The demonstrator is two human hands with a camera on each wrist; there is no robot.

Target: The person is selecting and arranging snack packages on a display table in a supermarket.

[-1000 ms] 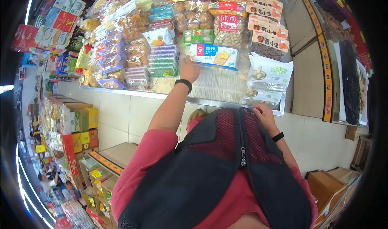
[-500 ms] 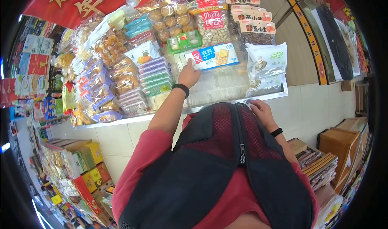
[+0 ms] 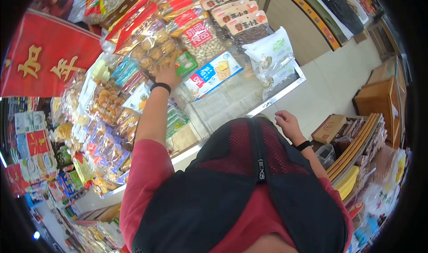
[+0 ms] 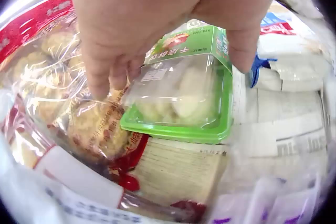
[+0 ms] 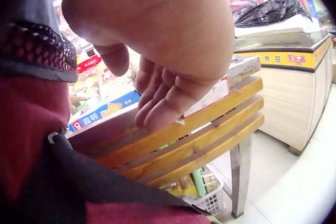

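The left hand (image 3: 166,76) has moved from the blue-and-white packet (image 3: 214,76) to the green box (image 4: 181,95), now the work's focus, fingers spread astride it; the right hand (image 3: 289,125) hangs loosely curled, empty.

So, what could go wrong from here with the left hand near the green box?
The left hand is spread at the green box; squeezing hard might dent its clear lid. Its fingers are at or just over the bagged cookies beside the box and could crumble them. The blue-and-white packet lies close by and might get nudged.
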